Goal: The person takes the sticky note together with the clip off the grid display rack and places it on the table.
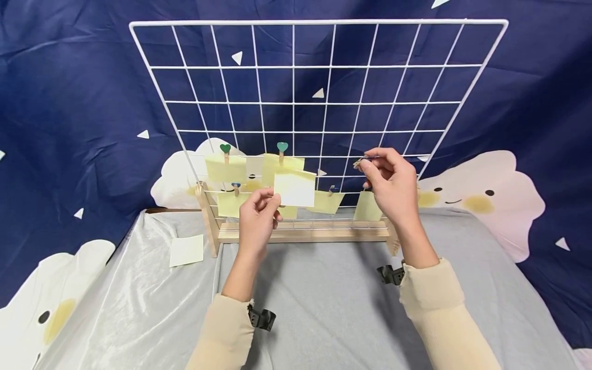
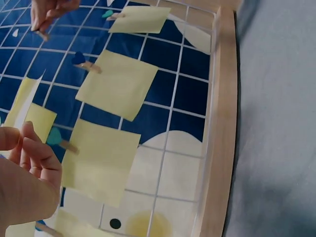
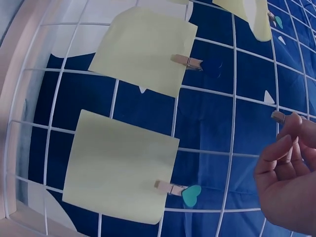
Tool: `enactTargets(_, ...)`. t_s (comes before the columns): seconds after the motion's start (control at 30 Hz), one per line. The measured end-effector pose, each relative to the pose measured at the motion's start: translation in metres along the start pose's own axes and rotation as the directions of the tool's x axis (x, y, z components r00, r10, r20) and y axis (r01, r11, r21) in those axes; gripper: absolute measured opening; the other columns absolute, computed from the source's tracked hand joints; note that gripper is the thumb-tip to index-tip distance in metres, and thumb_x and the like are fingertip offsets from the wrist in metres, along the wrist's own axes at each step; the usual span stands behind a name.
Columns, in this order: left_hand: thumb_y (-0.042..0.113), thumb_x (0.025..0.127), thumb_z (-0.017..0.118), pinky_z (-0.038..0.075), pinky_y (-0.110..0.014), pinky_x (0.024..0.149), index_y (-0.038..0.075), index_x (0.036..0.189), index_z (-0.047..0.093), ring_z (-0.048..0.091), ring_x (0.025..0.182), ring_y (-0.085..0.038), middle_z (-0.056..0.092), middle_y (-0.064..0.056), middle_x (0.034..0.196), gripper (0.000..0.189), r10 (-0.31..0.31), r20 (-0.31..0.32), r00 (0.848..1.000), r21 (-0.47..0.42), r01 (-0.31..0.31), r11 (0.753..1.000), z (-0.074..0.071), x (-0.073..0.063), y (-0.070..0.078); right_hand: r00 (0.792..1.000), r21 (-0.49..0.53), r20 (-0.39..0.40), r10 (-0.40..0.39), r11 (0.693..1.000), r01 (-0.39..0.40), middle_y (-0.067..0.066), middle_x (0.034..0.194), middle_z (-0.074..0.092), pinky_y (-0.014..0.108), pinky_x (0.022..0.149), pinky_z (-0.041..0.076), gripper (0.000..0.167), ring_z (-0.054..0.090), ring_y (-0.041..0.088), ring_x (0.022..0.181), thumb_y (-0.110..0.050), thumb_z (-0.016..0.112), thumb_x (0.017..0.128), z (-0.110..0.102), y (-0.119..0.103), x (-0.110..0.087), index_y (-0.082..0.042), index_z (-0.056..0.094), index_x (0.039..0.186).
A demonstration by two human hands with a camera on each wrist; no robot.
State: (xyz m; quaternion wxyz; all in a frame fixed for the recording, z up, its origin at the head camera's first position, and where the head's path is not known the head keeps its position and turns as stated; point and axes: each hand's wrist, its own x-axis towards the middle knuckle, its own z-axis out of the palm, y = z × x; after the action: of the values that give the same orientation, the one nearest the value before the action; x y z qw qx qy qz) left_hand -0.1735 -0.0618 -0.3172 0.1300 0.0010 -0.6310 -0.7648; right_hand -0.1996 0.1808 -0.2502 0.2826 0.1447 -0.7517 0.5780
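- I have the left hand (image 1: 259,218) pinching a yellow note (image 1: 295,188) by its lower left corner, thumb at the front; I cannot tell whether the paper touches the wire.
- My right hand (image 1: 393,187) grasps a small wooden clothespin (image 3: 278,116) between thumb and fingertips, by the right part of the white grid (image 1: 319,22).
- That grid stands upright in a wooden stand (image 1: 302,236) on the worktop (image 1: 324,288), which is covered in grey cloth.
- On the upper row I see two clipped notes, one under a green heart clip (image 1: 225,148), the other under a teal heart clip (image 1: 282,147), partly covered by the paper in hand.
- Lower down, more notes hang; the rightmost note (image 1: 368,207) is just below the right hand.
- One loose note (image 1: 187,251) lies on the cloth, left of the stand.
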Motion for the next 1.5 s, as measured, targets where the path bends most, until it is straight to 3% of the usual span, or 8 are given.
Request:
enactTargets(0.37,0.009,0.099,0.065,0.043,-0.021,0.050,0.002,0.109,0.064,0.056,0.058,-0.012,0.066,-0.005,0.083,0.012,-0.001,-0.050,0.999,-0.002,0.001,1.000,-0.021,0.000,0.005,1.000,0.015,-0.019,0.017,1.000,-0.016,-0.007,0.081,0.068,0.020,0.055,0.052,0.018,0.058,0.006,0.055,0.000,0.069,0.095,-0.007,0.003,-0.004,0.010,0.067,0.109)
enactTargets(0.93,0.006,0.098,0.065,0.041,-0.018,0.049,0.004,0.108,0.063,0.056,0.056,-0.010,0.064,-0.001,0.079,0.010,0.005,-0.135,0.991,-0.032,-0.010,0.999,-0.057,-0.002,0.006,0.995,0.084,-0.068,0.067,0.995,-0.061,-0.004,0.077,0.069,0.016,0.048,0.046,0.017,0.058,0.008,0.051,0.005,0.068,0.094,-0.022,0.008,-0.014,0.014,0.065,0.108)
enactTargets(1.23,0.007,0.099,0.065,0.041,-0.019,0.050,0.001,0.106,0.061,0.055,0.057,-0.010,0.063,-0.002,0.078,0.010,-0.003,-0.149,0.989,-0.013,0.001,1.000,-0.067,-0.003,0.002,0.994,0.030,-0.086,0.070,0.997,-0.068,-0.005,0.077,0.068,0.016,0.050,0.048,0.015,0.059,0.007,0.052,0.004,0.069,0.094,-0.030,0.014,-0.020,0.010,0.066,0.107)
enactTargets(1.5,0.006,0.098,0.065,0.043,-0.020,0.049,-0.002,0.105,0.061,0.056,0.057,-0.010,0.063,0.000,0.075,0.012,-0.011,-0.179,0.984,0.009,0.013,1.000,-0.077,-0.007,-0.002,0.986,0.036,-0.108,0.129,0.991,-0.126,-0.006,0.079,0.069,0.017,0.050,0.048,0.018,0.059,0.006,0.052,0.003,0.070,0.093,-0.036,0.019,-0.026,0.009,0.067,0.109)
